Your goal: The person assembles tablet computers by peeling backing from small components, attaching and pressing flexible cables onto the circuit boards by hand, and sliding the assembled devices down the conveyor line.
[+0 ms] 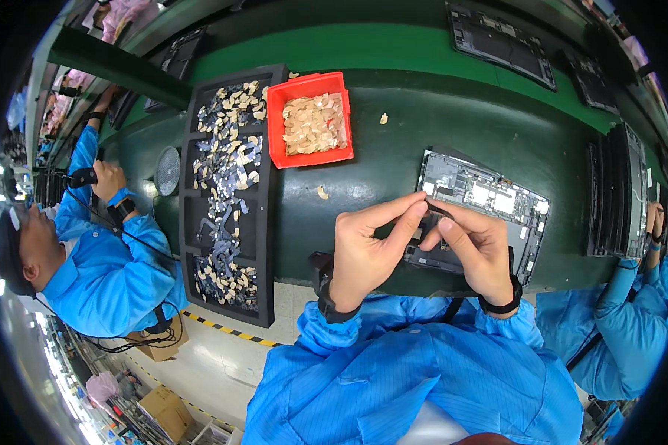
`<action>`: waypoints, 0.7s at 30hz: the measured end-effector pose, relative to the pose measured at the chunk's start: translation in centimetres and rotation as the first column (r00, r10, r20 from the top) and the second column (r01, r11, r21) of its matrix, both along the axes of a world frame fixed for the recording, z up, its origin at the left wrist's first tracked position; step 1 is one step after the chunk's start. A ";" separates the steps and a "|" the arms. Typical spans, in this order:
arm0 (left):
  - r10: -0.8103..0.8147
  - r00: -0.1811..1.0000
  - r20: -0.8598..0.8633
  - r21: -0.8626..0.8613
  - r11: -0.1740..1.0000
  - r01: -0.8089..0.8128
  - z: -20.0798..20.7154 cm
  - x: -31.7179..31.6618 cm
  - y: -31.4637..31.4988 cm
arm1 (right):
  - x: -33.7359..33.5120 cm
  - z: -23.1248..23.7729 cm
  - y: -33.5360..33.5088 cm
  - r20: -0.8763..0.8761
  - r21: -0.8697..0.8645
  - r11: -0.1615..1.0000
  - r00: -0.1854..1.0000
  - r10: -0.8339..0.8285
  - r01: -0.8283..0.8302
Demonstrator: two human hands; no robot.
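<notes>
My left hand (375, 241) and my right hand (476, 241) meet over the near left part of an opened laptop base (523, 233) with its circuit board bare. Thumb and forefinger of each hand pinch a small, thin dark piece (433, 213), perhaps a flex cable; its exact kind is too small to tell. To the left lies a long black foam tray (269, 222) holding dark flex cables (223, 241) and many cream, curved paper pieces (241, 104). Beside it a red bin (276, 141) is filled with similar cream pieces (313, 124).
Single cream pieces (323, 192) lie on the green bench (378, 163). More laptop parts (501, 44) sit on the far ledge, and several laptop bases (623, 193) stand stacked at right. A co-worker in blue (119, 259) works at left; another person's sleeve (623, 319) shows at right.
</notes>
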State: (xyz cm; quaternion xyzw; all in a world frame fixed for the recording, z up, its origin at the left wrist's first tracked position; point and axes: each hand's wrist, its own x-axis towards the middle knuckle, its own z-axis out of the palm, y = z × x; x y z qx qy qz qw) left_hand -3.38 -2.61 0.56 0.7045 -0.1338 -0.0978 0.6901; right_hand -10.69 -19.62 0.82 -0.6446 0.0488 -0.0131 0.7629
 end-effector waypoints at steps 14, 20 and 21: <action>0.315 0.893 0.322 0.253 0.880 -0.401 -0.7 8.7 5.0 | 2.2 0.9 2.0 0.141 -0.092 0.977 0.974 -0.179 0.193; 0.085 0.996 0.030 0.118 0.989 -0.088 2.0 2.7 -0.1 | 3.5 -0.2 1.0 0.489 -0.541 0.694 0.849 -0.201 0.476; 0.002 1.000 -0.012 0.109 0.994 -0.001 1.5 2.0 -0.5 | 3.4 -0.5 1.1 0.526 -0.614 0.607 0.835 -0.163 0.505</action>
